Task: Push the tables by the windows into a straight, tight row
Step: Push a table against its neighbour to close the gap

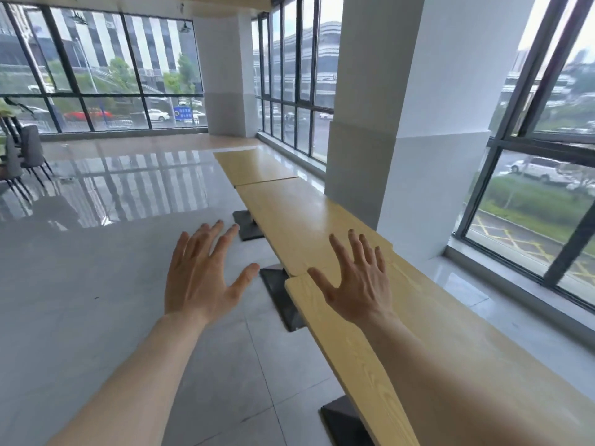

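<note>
Three light wooden tables stand end to end along the windows on the right. The nearest table (450,342) is slightly offset from the middle table (299,226) at their joint; its left edge sits a little further left. The far table (254,164) meets the middle one with a thin seam. My right hand (357,281) hovers with fingers spread over the far end of the nearest table, near the joint. My left hand (203,278) is held out over the floor, left of the tables, fingers apart, holding nothing.
Dark square table bases (280,291) rest on the glossy grey tiled floor (96,284). A white pillar (415,123) stands right beside the middle table. Grey chairs (22,156) are at the far left. Tall windows (547,188) line the right wall.
</note>
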`<move>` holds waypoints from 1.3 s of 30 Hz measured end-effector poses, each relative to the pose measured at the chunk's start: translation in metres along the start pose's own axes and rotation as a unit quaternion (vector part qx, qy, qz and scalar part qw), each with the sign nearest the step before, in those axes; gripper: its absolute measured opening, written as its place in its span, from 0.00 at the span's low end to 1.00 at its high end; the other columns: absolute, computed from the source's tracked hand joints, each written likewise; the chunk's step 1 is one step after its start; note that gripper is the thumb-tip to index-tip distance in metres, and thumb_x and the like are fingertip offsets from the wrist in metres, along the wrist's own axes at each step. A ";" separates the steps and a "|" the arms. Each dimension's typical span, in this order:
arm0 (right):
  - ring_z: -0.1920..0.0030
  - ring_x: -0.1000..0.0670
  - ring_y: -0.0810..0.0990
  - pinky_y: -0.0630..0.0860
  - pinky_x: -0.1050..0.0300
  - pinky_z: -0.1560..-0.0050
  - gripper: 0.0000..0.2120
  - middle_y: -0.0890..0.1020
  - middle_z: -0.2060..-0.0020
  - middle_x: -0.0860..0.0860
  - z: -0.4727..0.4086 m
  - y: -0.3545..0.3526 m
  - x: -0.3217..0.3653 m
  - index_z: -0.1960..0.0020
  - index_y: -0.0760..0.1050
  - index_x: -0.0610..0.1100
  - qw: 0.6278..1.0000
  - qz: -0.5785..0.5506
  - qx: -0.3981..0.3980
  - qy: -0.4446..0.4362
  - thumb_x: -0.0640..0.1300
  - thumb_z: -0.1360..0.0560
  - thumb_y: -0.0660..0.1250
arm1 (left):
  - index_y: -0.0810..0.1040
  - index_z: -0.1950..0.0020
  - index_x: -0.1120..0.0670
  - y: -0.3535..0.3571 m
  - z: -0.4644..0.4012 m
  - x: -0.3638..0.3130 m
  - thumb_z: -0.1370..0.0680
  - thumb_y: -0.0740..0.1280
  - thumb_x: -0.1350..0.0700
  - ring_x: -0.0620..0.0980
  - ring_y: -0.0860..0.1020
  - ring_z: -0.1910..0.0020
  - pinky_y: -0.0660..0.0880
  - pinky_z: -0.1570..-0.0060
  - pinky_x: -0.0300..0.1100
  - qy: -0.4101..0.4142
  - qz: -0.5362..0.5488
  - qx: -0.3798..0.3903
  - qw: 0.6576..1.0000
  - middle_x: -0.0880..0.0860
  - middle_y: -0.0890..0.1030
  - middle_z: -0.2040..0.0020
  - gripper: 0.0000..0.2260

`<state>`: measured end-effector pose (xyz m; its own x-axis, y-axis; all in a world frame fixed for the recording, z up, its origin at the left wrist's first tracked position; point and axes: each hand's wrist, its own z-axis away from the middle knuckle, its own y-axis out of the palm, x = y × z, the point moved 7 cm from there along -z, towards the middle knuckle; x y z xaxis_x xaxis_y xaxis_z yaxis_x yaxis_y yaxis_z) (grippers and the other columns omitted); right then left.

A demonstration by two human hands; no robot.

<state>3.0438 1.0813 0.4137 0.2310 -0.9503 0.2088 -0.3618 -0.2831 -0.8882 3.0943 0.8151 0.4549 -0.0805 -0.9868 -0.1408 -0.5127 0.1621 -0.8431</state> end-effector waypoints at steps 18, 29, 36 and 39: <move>0.16 0.41 0.50 0.48 0.38 0.17 0.42 0.54 0.16 0.44 -0.102 0.086 0.032 0.16 0.52 0.55 0.952 0.121 -0.052 0.276 0.77 0.23 0.44 | 0.63 0.19 0.49 0.157 -0.223 0.083 0.22 0.53 0.29 0.58 0.60 0.20 0.52 0.20 0.59 0.228 0.168 0.060 0.957 0.55 0.64 0.19 0.37; 0.16 0.41 0.53 0.52 0.37 0.18 0.44 0.56 0.16 0.44 -0.072 0.180 -0.079 0.16 0.54 0.55 0.884 0.129 -0.047 0.448 0.79 0.24 0.44 | 0.62 0.19 0.47 0.318 -0.260 -0.025 0.22 0.55 0.30 0.56 0.58 0.19 0.50 0.20 0.58 0.363 0.219 0.136 0.896 0.53 0.62 0.18 0.35; 0.17 0.41 0.52 0.51 0.36 0.19 0.44 0.57 0.16 0.45 -0.046 0.277 -0.123 0.17 0.53 0.56 0.842 0.108 0.011 0.529 0.79 0.25 0.44 | 0.64 0.20 0.47 0.445 -0.247 -0.054 0.23 0.56 0.31 0.57 0.59 0.19 0.49 0.20 0.57 0.398 0.231 0.209 0.863 0.53 0.63 0.19 0.35; 0.16 0.41 0.50 0.50 0.36 0.18 0.45 0.56 0.16 0.45 -0.036 0.320 -0.125 0.16 0.52 0.55 0.828 0.100 0.045 0.550 0.79 0.25 0.43 | 0.63 0.19 0.47 0.494 -0.226 -0.056 0.23 0.56 0.31 0.56 0.58 0.19 0.49 0.20 0.57 0.413 0.237 0.244 0.845 0.53 0.63 0.19 0.35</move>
<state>2.8669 1.1045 0.1178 -0.8057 -0.5340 0.2561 -0.2135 -0.1415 -0.9667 2.6519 0.9499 0.1639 -0.8506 -0.4437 -0.2823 0.1412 0.3244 -0.9353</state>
